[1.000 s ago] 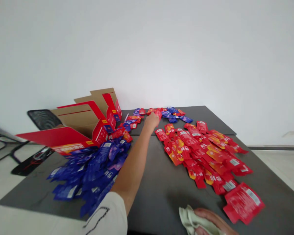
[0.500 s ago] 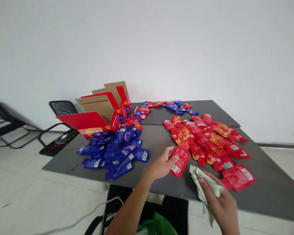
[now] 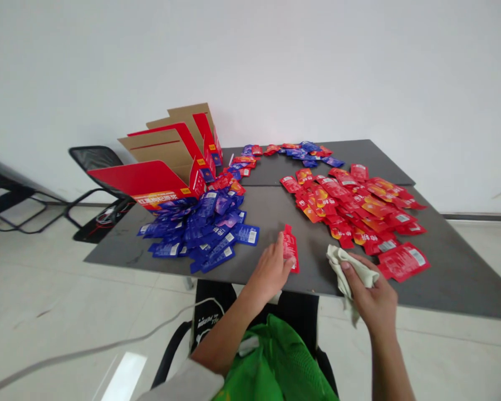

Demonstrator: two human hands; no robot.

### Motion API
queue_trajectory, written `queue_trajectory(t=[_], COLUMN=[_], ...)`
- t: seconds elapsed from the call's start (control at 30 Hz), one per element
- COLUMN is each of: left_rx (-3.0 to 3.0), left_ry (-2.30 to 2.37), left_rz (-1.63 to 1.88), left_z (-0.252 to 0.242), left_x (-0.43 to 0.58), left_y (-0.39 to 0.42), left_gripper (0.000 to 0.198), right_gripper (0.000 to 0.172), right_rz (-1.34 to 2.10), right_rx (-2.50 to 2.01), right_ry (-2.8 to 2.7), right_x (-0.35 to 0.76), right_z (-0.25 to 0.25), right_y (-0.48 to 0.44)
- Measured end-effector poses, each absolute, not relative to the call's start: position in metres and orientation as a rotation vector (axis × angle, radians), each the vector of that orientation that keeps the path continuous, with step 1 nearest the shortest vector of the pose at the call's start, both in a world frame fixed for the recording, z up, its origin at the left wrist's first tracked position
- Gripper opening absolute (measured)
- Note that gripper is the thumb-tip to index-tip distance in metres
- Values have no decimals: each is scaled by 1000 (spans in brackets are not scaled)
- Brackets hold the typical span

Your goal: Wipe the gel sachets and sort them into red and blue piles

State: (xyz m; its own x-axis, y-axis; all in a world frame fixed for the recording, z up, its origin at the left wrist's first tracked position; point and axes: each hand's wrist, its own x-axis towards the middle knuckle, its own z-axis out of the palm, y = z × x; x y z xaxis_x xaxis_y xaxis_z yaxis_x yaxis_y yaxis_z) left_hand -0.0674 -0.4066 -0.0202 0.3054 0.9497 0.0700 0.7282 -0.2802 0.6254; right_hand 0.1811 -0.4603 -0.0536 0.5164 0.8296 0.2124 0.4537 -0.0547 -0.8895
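Note:
My left hand (image 3: 269,273) is at the near table edge, pinching a red foil sachet (image 3: 290,249) that stands nearly edge-on between thumb and fingers. My right hand (image 3: 371,291) grips a crumpled pale green cloth (image 3: 348,271) just right of it, over the table's near edge. A large heap of red sachets (image 3: 350,209) lies beyond the cloth, and a heap of blue sachets (image 3: 204,228) lies to the left. A thin line of mixed red and blue sachets (image 3: 292,150) runs along the far side of the dark grey table (image 3: 271,209).
An open red-and-cardboard carton (image 3: 162,167) stands at the table's left corner, with a black chair (image 3: 94,159) behind it. A green bag (image 3: 271,365) lies below my arms, in front of a black stool or seat. A cable (image 3: 108,345) crosses the tiled floor.
My left arm has come back from the far side of the table with a red sachet, which now stands edge-on. My right hand has risen with the cloth. The view has tilted down.

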Motion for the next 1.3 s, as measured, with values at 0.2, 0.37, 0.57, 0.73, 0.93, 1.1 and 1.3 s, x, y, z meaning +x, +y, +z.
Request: queue_trajectory(t=[0.2,0.37,0.57,0.73,0.93,1.1,1.3], left_rx=[2436,2589,2763,2793,2883,2873,2790], left_ry=[1531,1344,1171,1257,1221,1205,1170], left_rz=[604,630,658,630,711,704,762], left_z=[-21,-33,-53,-63,-69,-68,-62], left_x=[-75,-76,-79,-83,-84,-87,-87], left_y=[-453,-471,-467,-460,-456,-456,-453], left_gripper=[58,47,46,37,38,31,28], right_gripper=[70,68,38,33,35,36,40], right_rz=[526,526,295,277,202,97,34], right_rx=[-1718,-1692,-1353,-966,-1005,-1136,-1042], right_ry=[-1126,-1220,-1762,-2386,-2476,-2496,-2361], right_x=[183,186,162,138,132,126,131], right_z=[-45,-19,7,-5,-20,-4,15], right_y=[-457,-446,-415,-394,-348,-301,-349])
